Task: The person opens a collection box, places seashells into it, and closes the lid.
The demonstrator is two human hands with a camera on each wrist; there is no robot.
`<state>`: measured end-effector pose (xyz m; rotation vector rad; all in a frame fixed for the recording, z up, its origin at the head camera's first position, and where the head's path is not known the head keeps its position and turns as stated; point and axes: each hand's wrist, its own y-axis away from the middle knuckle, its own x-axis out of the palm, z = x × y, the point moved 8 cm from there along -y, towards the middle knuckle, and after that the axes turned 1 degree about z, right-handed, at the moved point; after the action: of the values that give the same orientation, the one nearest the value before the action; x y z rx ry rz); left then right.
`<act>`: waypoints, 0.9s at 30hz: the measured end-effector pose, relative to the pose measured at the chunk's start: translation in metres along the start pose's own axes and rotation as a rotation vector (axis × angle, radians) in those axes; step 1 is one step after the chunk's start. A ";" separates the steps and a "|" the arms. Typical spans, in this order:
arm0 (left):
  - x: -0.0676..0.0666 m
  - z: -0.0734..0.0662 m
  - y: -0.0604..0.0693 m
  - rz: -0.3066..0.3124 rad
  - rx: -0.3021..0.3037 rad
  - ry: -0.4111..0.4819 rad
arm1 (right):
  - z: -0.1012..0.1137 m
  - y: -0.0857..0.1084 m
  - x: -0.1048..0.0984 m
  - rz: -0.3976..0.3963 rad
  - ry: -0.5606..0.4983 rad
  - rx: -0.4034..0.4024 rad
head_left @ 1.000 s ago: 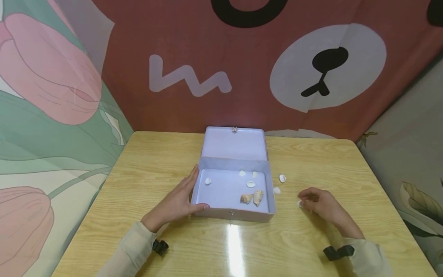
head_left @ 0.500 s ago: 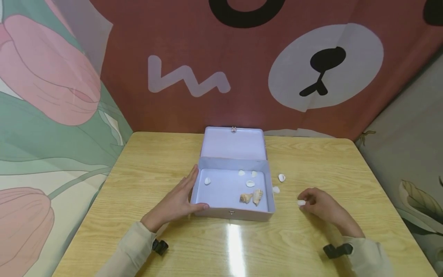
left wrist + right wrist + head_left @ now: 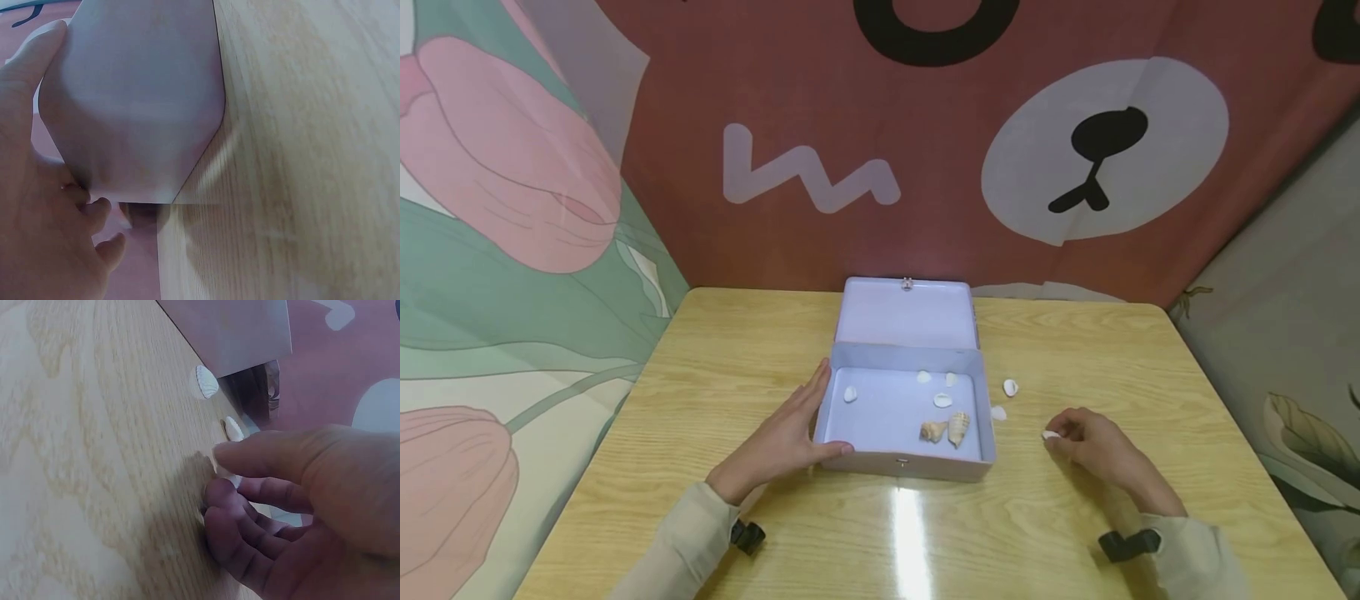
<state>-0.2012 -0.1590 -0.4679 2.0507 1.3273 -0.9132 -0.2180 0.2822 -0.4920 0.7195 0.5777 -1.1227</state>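
A pale lilac box [image 3: 902, 467] stands on the table with its hinged lid [image 3: 907, 315] tipped back. My left hand [image 3: 778, 442] grips the box's left side, thumb over the front rim and fingers along the left wall. To the right of the box, my right hand [image 3: 1108, 450] pinches a small white seashell [image 3: 1050, 435] just above the table; fingers partly hide it in the right wrist view. Inside the box lie several white seashells [image 3: 942, 400] and two brownish spiral shells, a knobby one [image 3: 933, 431] and a ribbed one [image 3: 958, 428].
Two more white shells lie on the wooden table [image 3: 737, 333] right of the box: one against its wall [image 3: 998, 413], one farther back [image 3: 1011, 387]. A printed red curtain [image 3: 940, 183] hangs behind the table's back edge.
My right fingers have picked up the white shell beside them, turning it slightly in the pinch. The left hand and the box have stayed in place.
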 end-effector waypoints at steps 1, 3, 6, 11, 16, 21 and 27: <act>0.000 0.000 0.000 0.000 0.001 -0.001 | 0.000 0.000 0.000 -0.006 -0.005 0.004; 0.000 0.000 0.000 0.000 0.000 0.004 | -0.002 0.000 -0.001 -0.024 -0.015 0.019; 0.000 0.000 0.000 -0.003 0.001 0.010 | -0.005 0.000 -0.001 -0.057 -0.026 0.054; 0.001 0.001 0.000 -0.007 0.004 0.008 | -0.006 -0.002 -0.004 -0.118 0.008 0.056; 0.001 0.001 0.000 -0.002 -0.003 0.013 | -0.006 -0.002 -0.007 -0.156 0.047 0.021; 0.002 0.001 0.000 -0.002 -0.003 0.011 | -0.007 -0.001 -0.008 -0.142 -0.035 0.022; 0.001 0.000 0.000 0.000 -0.007 0.004 | -0.010 -0.003 -0.011 -0.108 -0.265 0.042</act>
<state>-0.2006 -0.1587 -0.4687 2.0483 1.3304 -0.9031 -0.2251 0.2957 -0.4917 0.5687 0.3718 -1.3103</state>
